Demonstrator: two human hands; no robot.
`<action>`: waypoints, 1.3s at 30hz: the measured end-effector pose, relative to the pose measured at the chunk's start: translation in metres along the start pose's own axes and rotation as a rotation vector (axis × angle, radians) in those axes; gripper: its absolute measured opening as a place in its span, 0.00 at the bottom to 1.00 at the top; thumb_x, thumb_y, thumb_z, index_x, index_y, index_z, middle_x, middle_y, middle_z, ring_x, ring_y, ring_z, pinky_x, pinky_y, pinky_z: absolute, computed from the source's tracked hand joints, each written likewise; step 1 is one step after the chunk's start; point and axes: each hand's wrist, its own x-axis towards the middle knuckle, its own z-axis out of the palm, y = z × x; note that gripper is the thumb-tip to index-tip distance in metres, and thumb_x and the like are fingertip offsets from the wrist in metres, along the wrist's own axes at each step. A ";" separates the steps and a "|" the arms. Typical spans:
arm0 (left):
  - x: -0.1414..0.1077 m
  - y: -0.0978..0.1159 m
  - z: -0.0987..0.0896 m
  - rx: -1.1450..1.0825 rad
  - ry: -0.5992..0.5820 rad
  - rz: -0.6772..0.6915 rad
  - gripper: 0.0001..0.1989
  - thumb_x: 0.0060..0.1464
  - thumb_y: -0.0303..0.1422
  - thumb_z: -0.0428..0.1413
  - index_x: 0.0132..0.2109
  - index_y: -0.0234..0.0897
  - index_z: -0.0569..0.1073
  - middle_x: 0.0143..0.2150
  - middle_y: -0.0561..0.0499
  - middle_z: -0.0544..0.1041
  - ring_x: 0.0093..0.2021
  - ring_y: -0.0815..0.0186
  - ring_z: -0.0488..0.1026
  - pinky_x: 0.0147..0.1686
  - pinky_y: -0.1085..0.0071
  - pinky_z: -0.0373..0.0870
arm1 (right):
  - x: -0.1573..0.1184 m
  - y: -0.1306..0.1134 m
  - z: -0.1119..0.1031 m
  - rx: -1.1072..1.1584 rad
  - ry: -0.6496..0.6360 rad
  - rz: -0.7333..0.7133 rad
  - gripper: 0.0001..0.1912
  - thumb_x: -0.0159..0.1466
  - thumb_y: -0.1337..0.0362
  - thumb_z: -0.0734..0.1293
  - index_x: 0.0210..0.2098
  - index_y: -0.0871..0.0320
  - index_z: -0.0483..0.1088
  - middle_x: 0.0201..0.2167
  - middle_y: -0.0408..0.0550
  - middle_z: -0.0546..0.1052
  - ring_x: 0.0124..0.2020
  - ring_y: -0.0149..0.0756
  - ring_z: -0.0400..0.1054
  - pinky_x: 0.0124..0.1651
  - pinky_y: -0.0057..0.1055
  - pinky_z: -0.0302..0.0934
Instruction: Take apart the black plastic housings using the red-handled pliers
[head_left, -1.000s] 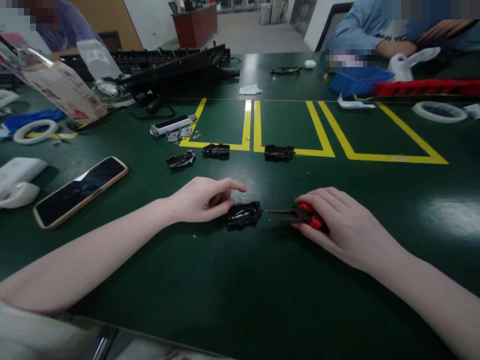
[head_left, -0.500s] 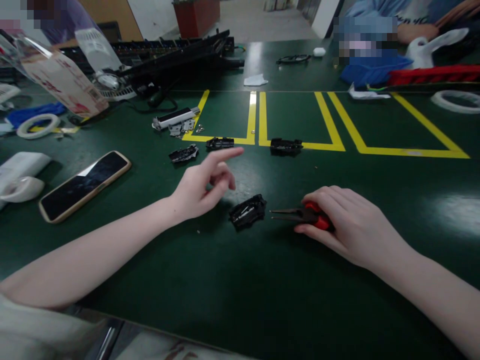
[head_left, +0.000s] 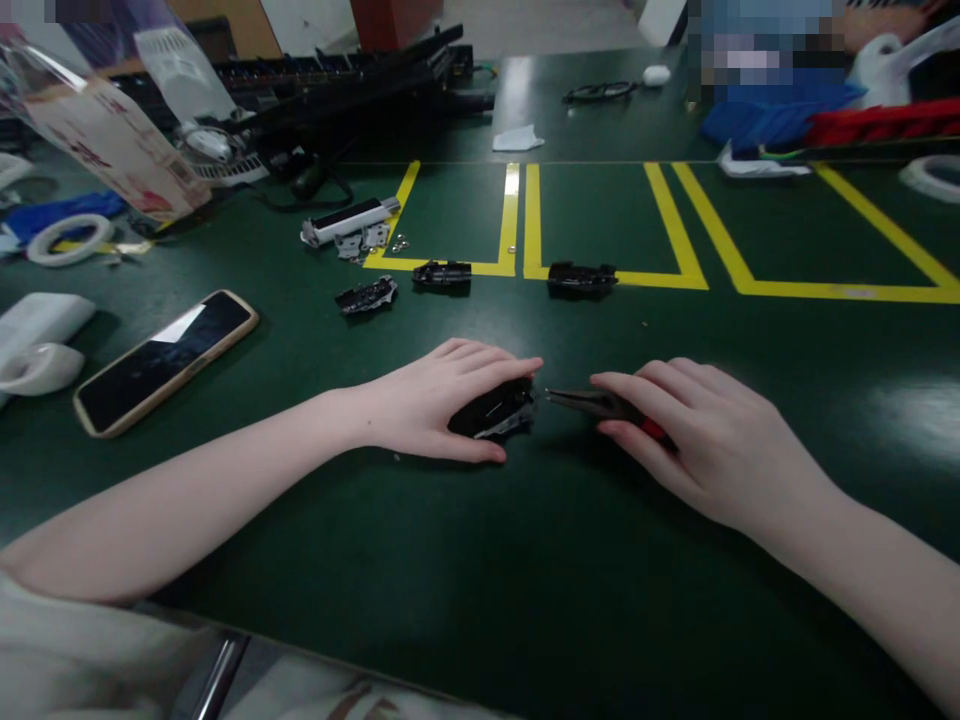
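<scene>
My left hand (head_left: 446,400) reaches over a black plastic part (head_left: 499,410), with the thumb along its near side and the fingers along its far side. The part lies on the dark green table, its left end hidden under the palm. To its right, my right hand (head_left: 697,440) grips needle-nose pliers (head_left: 596,402) by their red handles. The jaws point left and look nearly closed, with their tips just short of the part. Whether something tiny sits in the tips I cannot tell.
Similar black parts (head_left: 442,275) lie along the yellow tape (head_left: 615,277) farther back. A phone (head_left: 169,362) rests at left, near a white and black component (head_left: 351,222) with small metal pieces. A long black assembly (head_left: 360,100) stands behind. Another person sits across the table.
My left hand has come down from a pointing pose onto the black part. The pliers' jaws have closed and moved slightly up, still in my right hand.
</scene>
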 end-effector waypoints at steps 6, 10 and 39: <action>-0.002 0.003 0.000 0.037 0.028 -0.005 0.44 0.57 0.54 0.59 0.71 0.36 0.55 0.64 0.37 0.67 0.62 0.48 0.65 0.61 0.54 0.62 | 0.001 -0.006 0.001 0.017 0.008 -0.004 0.19 0.73 0.57 0.56 0.51 0.63 0.69 0.40 0.55 0.75 0.39 0.42 0.69 0.38 0.37 0.66; -0.003 0.004 -0.002 0.055 0.062 -0.014 0.42 0.59 0.52 0.57 0.71 0.35 0.55 0.61 0.38 0.69 0.57 0.51 0.69 0.54 0.59 0.65 | -0.002 -0.006 0.005 0.057 0.027 0.018 0.19 0.72 0.56 0.57 0.55 0.61 0.66 0.41 0.55 0.75 0.38 0.41 0.69 0.37 0.37 0.66; 0.004 -0.002 0.001 0.030 0.010 0.109 0.49 0.57 0.50 0.60 0.75 0.36 0.45 0.67 0.38 0.67 0.63 0.49 0.66 0.62 0.55 0.61 | 0.005 -0.008 0.000 0.124 0.007 0.037 0.13 0.70 0.55 0.60 0.44 0.56 0.69 0.39 0.57 0.77 0.36 0.47 0.72 0.36 0.43 0.68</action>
